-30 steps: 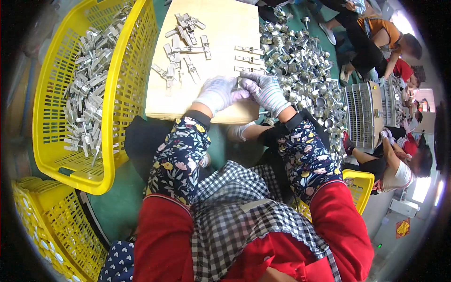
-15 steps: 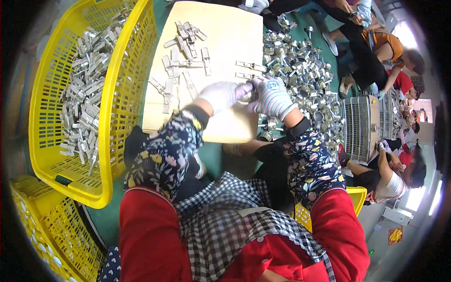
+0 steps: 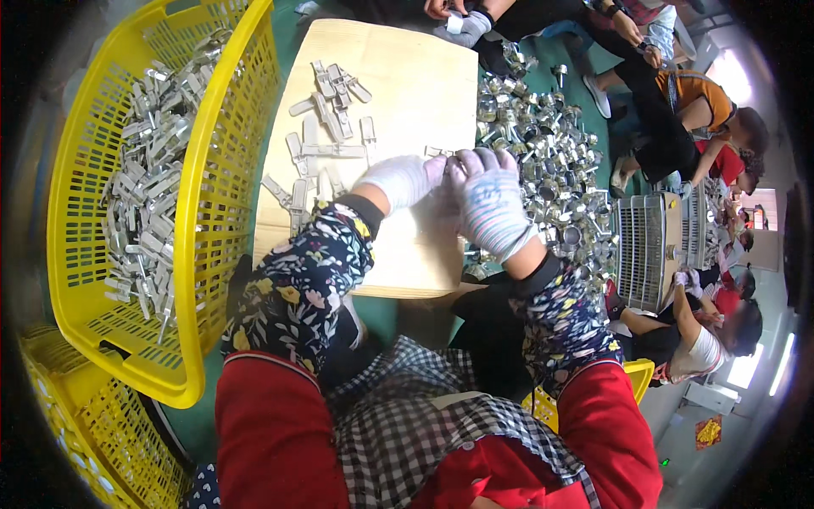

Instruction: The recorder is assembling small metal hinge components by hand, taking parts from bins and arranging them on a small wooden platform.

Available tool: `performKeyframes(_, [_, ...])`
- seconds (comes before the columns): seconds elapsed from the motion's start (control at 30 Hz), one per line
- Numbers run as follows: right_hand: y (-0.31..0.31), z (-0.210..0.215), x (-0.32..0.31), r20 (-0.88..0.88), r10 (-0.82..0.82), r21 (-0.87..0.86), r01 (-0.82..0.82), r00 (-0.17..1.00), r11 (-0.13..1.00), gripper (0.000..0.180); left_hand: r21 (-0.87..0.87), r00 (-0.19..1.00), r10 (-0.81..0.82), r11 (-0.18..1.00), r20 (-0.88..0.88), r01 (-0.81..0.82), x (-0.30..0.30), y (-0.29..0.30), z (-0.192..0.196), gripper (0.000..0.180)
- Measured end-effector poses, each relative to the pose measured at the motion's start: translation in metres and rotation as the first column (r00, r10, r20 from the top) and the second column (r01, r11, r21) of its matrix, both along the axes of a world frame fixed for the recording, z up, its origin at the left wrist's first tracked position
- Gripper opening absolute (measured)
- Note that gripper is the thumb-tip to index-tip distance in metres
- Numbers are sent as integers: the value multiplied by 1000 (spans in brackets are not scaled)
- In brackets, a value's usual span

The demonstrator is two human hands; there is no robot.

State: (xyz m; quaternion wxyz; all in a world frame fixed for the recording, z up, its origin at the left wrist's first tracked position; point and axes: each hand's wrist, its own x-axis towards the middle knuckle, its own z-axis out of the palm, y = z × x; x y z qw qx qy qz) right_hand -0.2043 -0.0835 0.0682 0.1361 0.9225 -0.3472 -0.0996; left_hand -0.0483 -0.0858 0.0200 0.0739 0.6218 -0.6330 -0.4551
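Observation:
Both my hands wear pale gloves and meet over the right part of a light wooden board point(image 3: 373, 64). My left hand point(image 3: 397, 181) has its fingers closed, their tips against the right hand's fingers. My right hand point(image 3: 493, 202) is curled with its back showing, its fingers bent over what it grips. Whatever lies between the two hands is hidden by the fingers. Just beyond them the end of a flat silver metal handle point(image 3: 437, 152) shows on the board. Left of my hands, several more metal handles point(image 3: 339, 151) lie loosely scattered.
A tall yellow basket point(image 3: 191, 246) full of metal handles point(image 3: 153, 187) stands left. Round metal parts with stems point(image 3: 555, 161) are heaped on the green floor at right. Another yellow basket point(image 3: 119, 424) is lower left. Co-workers sit beyond, one gloved hand point(image 3: 465, 30) near the board's far edge.
The view has shifted, so the board appears lower. The shiny metal piece glimpsed between my hands is now covered by fingers. My right hand has turned, its back facing up more.

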Motion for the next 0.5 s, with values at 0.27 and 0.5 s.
performKeyframes(0.27, [-7,-31,5,207,-14,14,12,978,1000,53,233,976,92,971,-196,-45,4,-12,-13,60])
performKeyframes(0.5, [-17,-28,5,160,31,75,-43,987,996,59,356,967,243,913,-79,-201,23,-14,14,66])
